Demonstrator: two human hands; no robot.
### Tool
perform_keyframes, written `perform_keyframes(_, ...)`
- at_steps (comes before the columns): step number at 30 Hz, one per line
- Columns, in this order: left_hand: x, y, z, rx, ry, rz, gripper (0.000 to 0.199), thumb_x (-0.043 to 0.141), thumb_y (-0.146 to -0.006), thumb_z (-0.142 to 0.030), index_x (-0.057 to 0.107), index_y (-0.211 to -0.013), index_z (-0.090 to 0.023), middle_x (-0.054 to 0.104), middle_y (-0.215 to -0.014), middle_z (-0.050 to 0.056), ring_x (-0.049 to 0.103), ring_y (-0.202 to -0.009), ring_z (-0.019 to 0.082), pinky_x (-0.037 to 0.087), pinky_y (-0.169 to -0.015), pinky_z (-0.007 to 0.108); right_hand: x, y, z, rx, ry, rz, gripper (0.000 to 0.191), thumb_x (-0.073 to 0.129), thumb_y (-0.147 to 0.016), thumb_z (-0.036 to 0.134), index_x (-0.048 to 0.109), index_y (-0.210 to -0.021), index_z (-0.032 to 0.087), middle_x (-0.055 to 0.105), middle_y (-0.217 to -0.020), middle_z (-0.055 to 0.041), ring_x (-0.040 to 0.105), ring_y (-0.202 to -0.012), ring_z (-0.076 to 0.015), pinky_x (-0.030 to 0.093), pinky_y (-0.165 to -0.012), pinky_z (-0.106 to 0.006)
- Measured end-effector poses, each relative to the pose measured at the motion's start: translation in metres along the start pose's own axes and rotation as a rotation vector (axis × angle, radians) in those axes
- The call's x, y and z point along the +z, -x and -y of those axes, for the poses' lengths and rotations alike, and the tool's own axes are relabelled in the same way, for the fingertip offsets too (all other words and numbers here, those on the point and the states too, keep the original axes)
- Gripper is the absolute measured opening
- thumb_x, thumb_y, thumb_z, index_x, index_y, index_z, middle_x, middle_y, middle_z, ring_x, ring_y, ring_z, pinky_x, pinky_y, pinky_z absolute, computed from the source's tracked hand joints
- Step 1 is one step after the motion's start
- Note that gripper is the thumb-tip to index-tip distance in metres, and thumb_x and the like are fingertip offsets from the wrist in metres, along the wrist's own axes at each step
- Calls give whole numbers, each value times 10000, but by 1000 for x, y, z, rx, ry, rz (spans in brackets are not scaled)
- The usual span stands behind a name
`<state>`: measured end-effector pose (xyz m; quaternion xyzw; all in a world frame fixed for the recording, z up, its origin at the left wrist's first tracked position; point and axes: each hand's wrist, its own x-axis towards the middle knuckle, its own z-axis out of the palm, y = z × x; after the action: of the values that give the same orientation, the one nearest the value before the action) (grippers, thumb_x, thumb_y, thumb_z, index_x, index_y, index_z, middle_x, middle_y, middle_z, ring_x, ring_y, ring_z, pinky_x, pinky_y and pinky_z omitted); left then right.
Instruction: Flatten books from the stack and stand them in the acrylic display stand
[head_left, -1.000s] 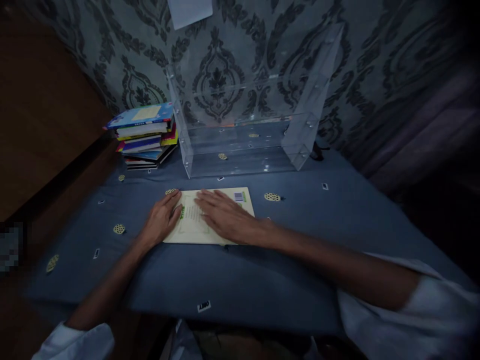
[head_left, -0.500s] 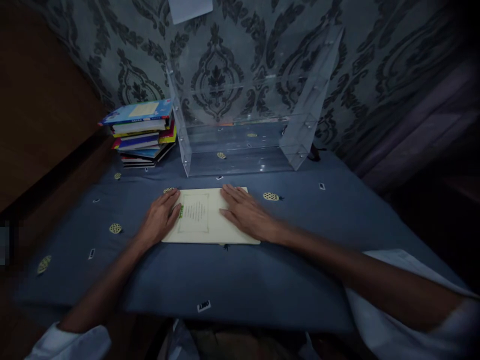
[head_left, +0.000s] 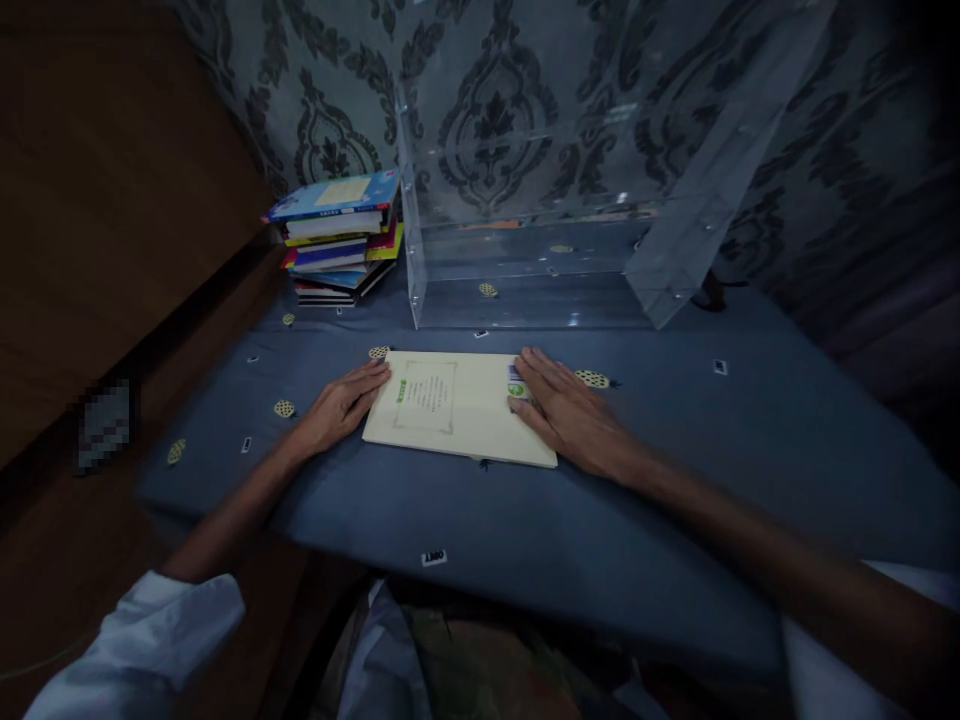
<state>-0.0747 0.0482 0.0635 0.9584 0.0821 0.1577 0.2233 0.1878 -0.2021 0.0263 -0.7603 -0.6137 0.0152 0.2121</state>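
Note:
A thin cream book point(head_left: 472, 405) lies flat on the blue tablecloth, with a framed block of print on its left part and a small green mark by its right edge. My left hand point(head_left: 339, 408) rests at the book's left edge, fingers stretched out. Flat against the right edge lies my right hand point(head_left: 574, 410), its fingers extended and thumb apart, partly covering the printed labels there. Neither hand is closed around anything.
Behind the book stands a clear acrylic rack point(head_left: 525, 300) against the patterned wall. A stack of books point(head_left: 341, 240) rises to its left. Wooden panelling point(head_left: 135, 200) borders the left side. The patterned tablecloth point(head_left: 525, 540) covers the table.
The camera view has turned, so the scene sits further right and higher. My right hand has slid outward to the book's right edge, uncovering a green mark and labels.

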Motion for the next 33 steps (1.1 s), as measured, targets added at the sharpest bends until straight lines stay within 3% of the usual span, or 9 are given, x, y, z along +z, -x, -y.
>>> perform_keyframes(15, 1, 65, -35, 67, -23, -81, 373, 453, -1038, -302, 623, -1361, -224, 621, -1391, 77, 516, -1369, 256, 464, -1136, 495, -2, -4, 3, 56, 46, 52, 786, 179, -997, 626, 331, -1562, 102, 292, -1637, -151, 229, -1524, -310, 247, -1249, -511)
perform_keyframes(23, 7, 72, -45, 48, -175, -113, 386, 430, -1023, -310, 634, -1332, -200, 638, -1368, 99, 534, -1354, 275, 459, -1112, 539, 4, -11, -2, 22, -8, -5, 728, 268, -986, 589, 370, -1543, 131, 339, -1615, -151, 277, -1508, -339, 270, -1217, -590)
perform_keyframes(33, 7, 70, -62, 59, -304, -76, 387, 417, -1020, -337, 660, -1281, -186, 652, -1343, 121, 573, -1312, 286, 473, -1090, 554, -5, -14, 4, 25, -128, -24, 647, 415, -959, 506, 484, -1463, 106, 400, -1579, -180, 316, -1493, -346, 278, -1212, -559)
